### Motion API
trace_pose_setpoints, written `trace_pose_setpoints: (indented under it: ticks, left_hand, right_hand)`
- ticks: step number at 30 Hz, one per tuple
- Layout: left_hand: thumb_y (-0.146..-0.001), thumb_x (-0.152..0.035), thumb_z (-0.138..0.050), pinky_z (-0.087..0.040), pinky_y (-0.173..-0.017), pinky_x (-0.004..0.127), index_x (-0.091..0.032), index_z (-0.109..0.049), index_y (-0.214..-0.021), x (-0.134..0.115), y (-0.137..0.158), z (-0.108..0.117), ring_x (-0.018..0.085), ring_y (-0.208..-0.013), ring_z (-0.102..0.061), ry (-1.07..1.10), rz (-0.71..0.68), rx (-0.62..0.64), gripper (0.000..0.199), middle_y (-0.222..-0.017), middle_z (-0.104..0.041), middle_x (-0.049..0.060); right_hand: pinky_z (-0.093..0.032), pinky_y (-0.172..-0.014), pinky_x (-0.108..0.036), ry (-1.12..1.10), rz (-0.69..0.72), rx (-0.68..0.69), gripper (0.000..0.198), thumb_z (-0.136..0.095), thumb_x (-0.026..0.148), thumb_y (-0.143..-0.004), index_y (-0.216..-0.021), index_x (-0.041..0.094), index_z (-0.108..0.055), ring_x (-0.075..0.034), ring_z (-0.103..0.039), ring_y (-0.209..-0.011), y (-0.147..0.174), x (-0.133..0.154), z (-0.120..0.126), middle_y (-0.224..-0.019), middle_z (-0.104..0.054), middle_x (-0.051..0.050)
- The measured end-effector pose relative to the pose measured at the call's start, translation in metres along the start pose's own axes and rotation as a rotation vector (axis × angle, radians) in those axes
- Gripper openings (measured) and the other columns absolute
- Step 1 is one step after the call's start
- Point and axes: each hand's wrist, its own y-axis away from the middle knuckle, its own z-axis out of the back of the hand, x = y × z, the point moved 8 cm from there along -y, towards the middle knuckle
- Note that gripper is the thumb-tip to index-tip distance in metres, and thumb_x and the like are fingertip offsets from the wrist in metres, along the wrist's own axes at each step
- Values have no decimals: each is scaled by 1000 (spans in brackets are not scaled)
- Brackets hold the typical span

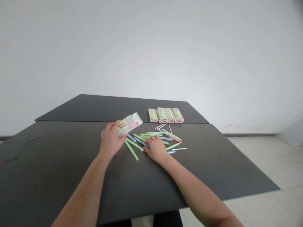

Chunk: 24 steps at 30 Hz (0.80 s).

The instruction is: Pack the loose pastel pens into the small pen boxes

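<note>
My left hand point(111, 140) is closed around a small pastel green and pink pen box point(127, 126), raised and tilted above the table. The box's white end flap stands open toward the upper right. My right hand point(156, 148), with a ring on one finger, rests low over a loose pile of pens. Its fingers are bent and drawn together at a blue pen point(140, 141); the exact grip is partly hidden. Several green pens point(131, 149) lie around it, some beneath the box. A red pen point(175, 138) and a purple one point(163, 131) lie at the pile's far right.
Behind the pile stand small stacks of matching boxes point(162, 115) near the seam of the dark table point(71, 148). Thin white sticks point(179, 148) lie beside the pens. A pale wall point(151, 47) rises behind the table, and light floor point(260, 157) shows at right.
</note>
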Motion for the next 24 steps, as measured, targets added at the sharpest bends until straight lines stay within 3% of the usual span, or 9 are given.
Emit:
trace_pose_setpoints:
  ticks: [9,24]
  left_hand:
    - [-76,-29,-63,-46,-94,45,-23,-46,-128,-2,0,0,31,-110,-56,5,-7,2,55,-117,-55,12]
    - [-76,-30,-63,-46,-97,43,-22,-47,-129,-2,0,-4,29,-110,-56,73,-26,25,56,-117,-55,10]
  right_hand:
    - [-41,-89,-36,34,-29,24,20,-63,32,-85,-93,14,-66,-26,-58,-96,0,-2,0,-96,-67,-13]
    - [-40,-94,-37,78,21,52,17,-59,26,-87,-93,13,-68,-27,-60,-94,7,2,3,-93,-68,-14]
